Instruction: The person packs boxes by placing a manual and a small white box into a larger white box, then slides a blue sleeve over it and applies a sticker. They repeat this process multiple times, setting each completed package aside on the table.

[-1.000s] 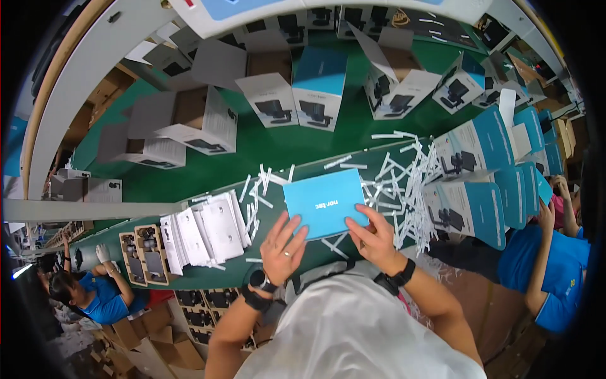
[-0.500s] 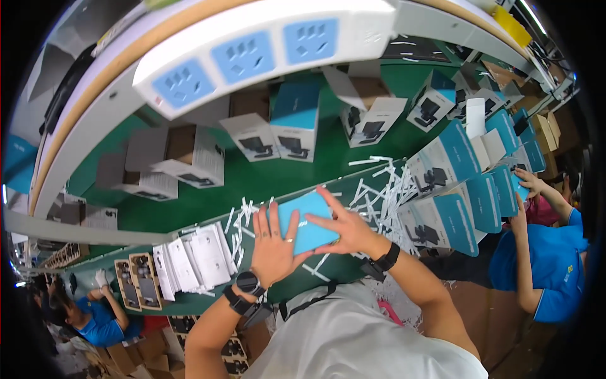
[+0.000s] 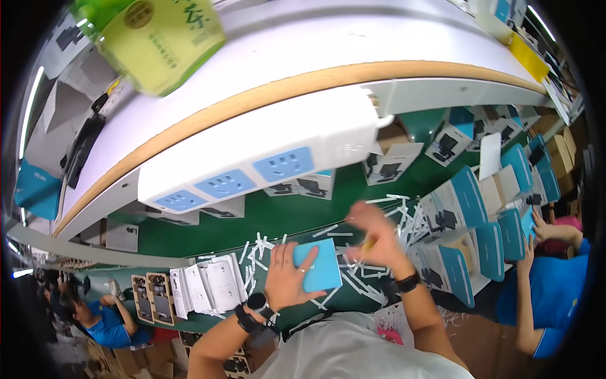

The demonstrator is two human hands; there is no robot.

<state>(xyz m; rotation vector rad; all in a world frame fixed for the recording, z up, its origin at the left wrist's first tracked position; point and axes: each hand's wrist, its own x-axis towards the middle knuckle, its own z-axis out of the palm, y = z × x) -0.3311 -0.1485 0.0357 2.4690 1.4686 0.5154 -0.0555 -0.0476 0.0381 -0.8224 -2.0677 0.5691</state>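
Note:
A flat light-blue box [image 3: 325, 268] lies on the green bench in front of me. My left hand [image 3: 285, 278] rests over its left side with fingers stretched out and spread. The thumb lies along the near edge. To the right, apart from the box, my right hand [image 3: 377, 240] is raised above paper strips. Its fingers are smeared by motion. A small yellowish spot [image 3: 368, 245] shows at those fingers, too blurred to name.
White paper strips [image 3: 363, 281] lie around the box. Folded white cartons [image 3: 221, 283] stand left, open blue-and-white boxes [image 3: 467, 196] right. A power strip [image 3: 265, 148] hangs under the shelf [image 3: 303, 44], which bears a green package [image 3: 164, 47]. Co-workers [image 3: 549, 278] sit both sides.
My right hand has left the blue box and moved up and to the right. My left hand stays on the box. The view has tilted, showing more of the shelf.

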